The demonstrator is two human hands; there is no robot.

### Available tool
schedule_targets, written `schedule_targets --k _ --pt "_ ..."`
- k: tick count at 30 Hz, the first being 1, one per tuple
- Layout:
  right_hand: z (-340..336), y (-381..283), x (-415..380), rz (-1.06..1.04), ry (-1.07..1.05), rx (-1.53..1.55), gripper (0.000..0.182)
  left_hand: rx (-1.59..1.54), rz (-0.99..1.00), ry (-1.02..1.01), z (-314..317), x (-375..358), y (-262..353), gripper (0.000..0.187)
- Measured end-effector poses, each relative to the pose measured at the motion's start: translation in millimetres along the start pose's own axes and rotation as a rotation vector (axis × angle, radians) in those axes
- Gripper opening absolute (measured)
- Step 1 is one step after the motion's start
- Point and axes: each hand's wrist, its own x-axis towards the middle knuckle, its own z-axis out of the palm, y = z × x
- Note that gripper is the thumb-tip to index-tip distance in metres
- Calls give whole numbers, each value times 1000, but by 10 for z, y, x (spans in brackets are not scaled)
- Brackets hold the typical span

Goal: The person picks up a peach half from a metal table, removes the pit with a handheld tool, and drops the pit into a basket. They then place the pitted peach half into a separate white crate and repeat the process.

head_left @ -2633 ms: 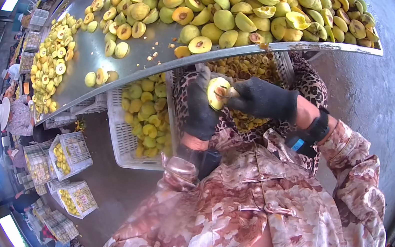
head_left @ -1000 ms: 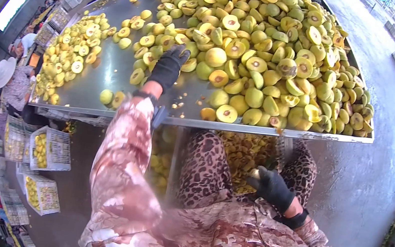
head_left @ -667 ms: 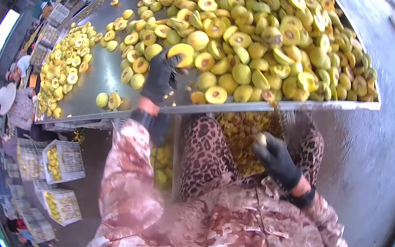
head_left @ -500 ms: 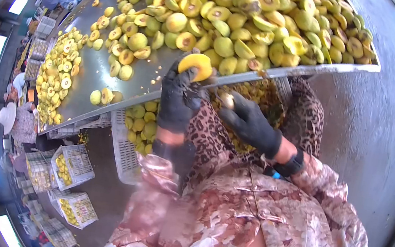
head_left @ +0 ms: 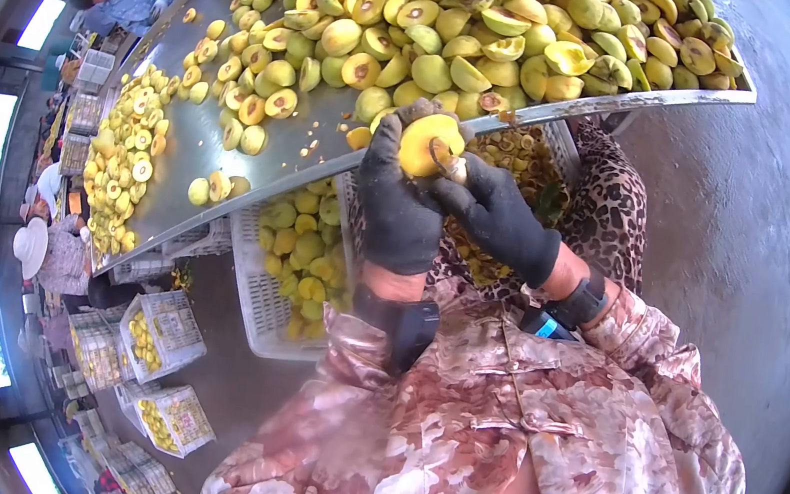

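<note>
My left hand (head_left: pixel 401 192), in a dark grey glove, is closed around a yellow peach half (head_left: pixel 426 145) with its cut face up. Pinched in my gloved right hand (head_left: pixel 503 220) is a small pitting knife (head_left: pixel 454 166) with a pale round handle. Its thin dark curved blade lies against the middle of the cut face. The two hands meet just off the near edge of the metal table (head_left: pixel 314 140). Behind them is a big heap of halved peaches (head_left: pixel 430 70), some showing brown pit centres.
A white crate (head_left: pixel 269 315) of peach halves stands below the table on the left. Under my hands a container holds brownish-yellow scraps (head_left: pixel 518 158). More fruit crates (head_left: pixel 174 418) and several people (head_left: pixel 60 256) are farther left. Wet floor (head_left: pixel 720 232) lies to the right.
My left hand has moved right with the peach half and turned its cut face up. My right hand has brought the knife from beside the fruit onto it.
</note>
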Motion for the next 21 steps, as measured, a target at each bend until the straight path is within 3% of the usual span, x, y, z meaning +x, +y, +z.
schedule_targets --k 1,5,6,8,9,11,12,13,14,15,17,18,19,20,21 --pt "26 28 -14 -24 0 18 23 43 26 28 38 -5 -2 46" --pt "-325 -50 8 540 -463 539 23 162 -21 -103 74 -50 106 49" --pt "-455 -82 12 671 -583 600 25 344 -48 -23 124 -130 203 49" --pt "-476 -178 -93 722 -666 498 28 253 -131 161 160 -259 277 50" --pt "-499 -83 -178 644 -565 445 29 225 -65 74 -45 -288 365 51" --pt "-572 245 -261 460 -380 174 31 341 -43 222 -468 -365 763 51" --pt "-629 393 -265 382 -291 -59 31 665 10 127 -834 -355 999 49" --pt "-702 507 -277 275 -212 -457 30 931 -68 395 -1080 -271 1178 45" --pt "-736 560 -270 161 -128 -853 29 1314 172 368 -1390 -94 1277 40" --pt "-673 405 -198 176 -96 -705 25 1684 428 325 -1603 140 1322 36" --pt "-492 222 -73 222 -118 -528 24 1601 424 203 -1643 694 1320 37" --pt "-440 169 -58 245 -129 -445 23 1652 548 208 -1838 1114 1145 40" --pt "-412 230 -83 104 -136 -616 21 1649 481 148 -1568 1327 1027 46" --pt "-379 234 -103 107 -93 -651 20 1587 398 175 -1603 1598 803 57" --pt "-348 222 -113 110 -49 -689 19 1770 445 174 -1772 1827 529 59"
